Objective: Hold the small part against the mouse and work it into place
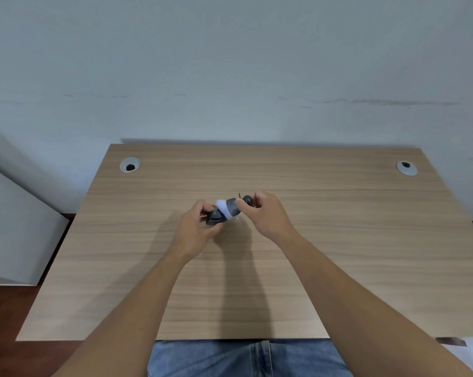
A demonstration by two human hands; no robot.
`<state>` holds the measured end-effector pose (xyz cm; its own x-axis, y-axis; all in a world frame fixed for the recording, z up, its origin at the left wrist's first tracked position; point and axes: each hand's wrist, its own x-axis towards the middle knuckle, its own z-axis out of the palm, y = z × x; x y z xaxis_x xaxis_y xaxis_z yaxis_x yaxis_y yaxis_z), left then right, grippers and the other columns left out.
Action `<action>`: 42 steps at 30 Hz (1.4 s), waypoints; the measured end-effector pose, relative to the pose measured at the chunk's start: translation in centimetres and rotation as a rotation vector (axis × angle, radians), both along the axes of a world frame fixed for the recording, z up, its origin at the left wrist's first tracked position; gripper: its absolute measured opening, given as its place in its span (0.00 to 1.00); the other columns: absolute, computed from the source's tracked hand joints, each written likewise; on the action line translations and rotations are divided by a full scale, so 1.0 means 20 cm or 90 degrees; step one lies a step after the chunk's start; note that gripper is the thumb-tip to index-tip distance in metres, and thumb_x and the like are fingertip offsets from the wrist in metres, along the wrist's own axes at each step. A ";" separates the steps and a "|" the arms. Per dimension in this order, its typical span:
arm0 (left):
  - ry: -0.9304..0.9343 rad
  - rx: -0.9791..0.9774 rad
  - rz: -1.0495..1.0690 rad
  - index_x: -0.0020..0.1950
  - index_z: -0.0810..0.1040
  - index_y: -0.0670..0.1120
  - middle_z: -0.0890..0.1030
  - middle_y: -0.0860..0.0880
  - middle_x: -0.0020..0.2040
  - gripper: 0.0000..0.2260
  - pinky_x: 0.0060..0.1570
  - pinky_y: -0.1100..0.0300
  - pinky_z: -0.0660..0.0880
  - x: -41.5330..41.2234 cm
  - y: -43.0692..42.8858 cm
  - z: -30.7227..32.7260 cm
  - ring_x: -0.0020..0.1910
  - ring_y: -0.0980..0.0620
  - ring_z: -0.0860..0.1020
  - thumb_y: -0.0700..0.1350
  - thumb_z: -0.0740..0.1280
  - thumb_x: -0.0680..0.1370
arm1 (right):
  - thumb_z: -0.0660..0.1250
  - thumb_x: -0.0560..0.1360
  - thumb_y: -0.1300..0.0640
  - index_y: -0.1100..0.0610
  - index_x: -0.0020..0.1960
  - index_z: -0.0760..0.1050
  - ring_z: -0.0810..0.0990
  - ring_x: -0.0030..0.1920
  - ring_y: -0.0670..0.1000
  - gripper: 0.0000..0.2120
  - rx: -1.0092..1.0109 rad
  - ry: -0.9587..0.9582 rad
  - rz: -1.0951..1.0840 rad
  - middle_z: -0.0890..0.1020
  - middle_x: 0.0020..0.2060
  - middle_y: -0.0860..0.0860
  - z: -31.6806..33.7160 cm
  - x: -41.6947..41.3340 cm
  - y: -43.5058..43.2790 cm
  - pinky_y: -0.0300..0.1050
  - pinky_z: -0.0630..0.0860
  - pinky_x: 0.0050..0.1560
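Lap: blue jeans [246, 357] at the bottom edge, against the near rim of the counter [366, 227].
Arms: two bare forearms reach out over the counter from either side of the lap and converge near its middle, throwing a dark shadow on the wood between them.
Left hand [194, 229]: fingers curled round the lower, darker end of a small dark grey object [226, 210], thumb beneath it.
Right hand [265, 213]: fingers curled, pinching the upper end of the same object, where a small round dark knob and a thin dark stalk stick out.
Object: one, held tilted between both hands above the counter's centre; a white band shows around its middle. What it is cannot be told; whether it touches the wood cannot be told either.
Counter: one, light wood grain.
Grommets: two round grey cable holes at the far corners, one on the left [130, 165] and one on the right [406, 167], both well apart from the hands.
Beside the counter: a white panel [17, 235] to the left, reddish-brown floor [12, 322] below it.
Backdrop: a pale grey-blue wall [230, 63] with faint scuff marks, directly behind the counter's far edge.
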<state>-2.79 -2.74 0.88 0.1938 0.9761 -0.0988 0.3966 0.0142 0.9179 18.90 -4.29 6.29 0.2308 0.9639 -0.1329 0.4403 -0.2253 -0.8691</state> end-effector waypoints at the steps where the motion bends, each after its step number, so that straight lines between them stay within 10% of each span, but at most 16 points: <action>1: -0.016 -0.008 0.010 0.51 0.77 0.51 0.90 0.49 0.54 0.15 0.56 0.56 0.82 0.01 0.00 0.00 0.53 0.47 0.87 0.38 0.82 0.76 | 0.75 0.76 0.49 0.58 0.39 0.75 0.70 0.32 0.45 0.16 -0.001 -0.001 -0.022 0.75 0.32 0.45 0.00 0.01 0.00 0.40 0.67 0.34; 8: -0.286 -0.228 0.163 0.55 0.75 0.47 0.87 0.38 0.64 0.24 0.56 0.56 0.80 0.01 0.01 0.00 0.62 0.40 0.88 0.49 0.86 0.70 | 0.73 0.76 0.48 0.57 0.37 0.72 0.69 0.31 0.47 0.17 -0.005 -0.013 -0.095 0.73 0.30 0.46 0.02 0.08 0.02 0.44 0.65 0.34; 13: -0.480 -0.377 0.138 0.79 0.74 0.38 0.85 0.37 0.70 0.34 0.57 0.57 0.86 0.02 0.03 0.02 0.59 0.47 0.89 0.41 0.82 0.77 | 0.73 0.78 0.47 0.56 0.39 0.74 0.68 0.32 0.46 0.16 0.001 0.008 -0.012 0.73 0.31 0.44 0.02 0.05 0.00 0.42 0.66 0.35; 23: -0.540 -0.543 0.207 0.62 0.80 0.39 0.83 0.39 0.57 0.07 0.58 0.55 0.81 0.07 0.06 0.15 0.56 0.48 0.83 0.39 0.72 0.85 | 0.74 0.78 0.47 0.54 0.40 0.76 0.70 0.31 0.41 0.15 0.031 0.003 0.041 0.76 0.33 0.42 0.05 0.05 0.01 0.35 0.67 0.34; 29: -0.570 -0.577 0.213 0.61 0.81 0.39 0.91 0.43 0.43 0.08 0.52 0.55 0.83 0.07 0.04 0.19 0.55 0.47 0.84 0.40 0.74 0.84 | 0.73 0.79 0.51 0.53 0.41 0.75 0.73 0.30 0.39 0.12 0.033 0.007 -0.042 0.77 0.34 0.43 0.03 0.05 0.01 0.29 0.69 0.34; 42: -0.592 -0.576 0.228 0.69 0.79 0.37 0.82 0.39 0.59 0.17 0.43 0.55 0.90 0.03 0.05 0.17 0.63 0.44 0.83 0.42 0.76 0.83 | 0.74 0.77 0.49 0.54 0.42 0.79 0.73 0.34 0.43 0.11 0.036 0.085 -0.001 0.79 0.34 0.42 -0.01 0.08 0.00 0.41 0.71 0.40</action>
<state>-2.21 -1.71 4.26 0.2909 0.6487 -0.7032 -0.5169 0.7251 0.4550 20.52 -4.35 6.14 0.2168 0.9702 -0.1086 0.3200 -0.1757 -0.9310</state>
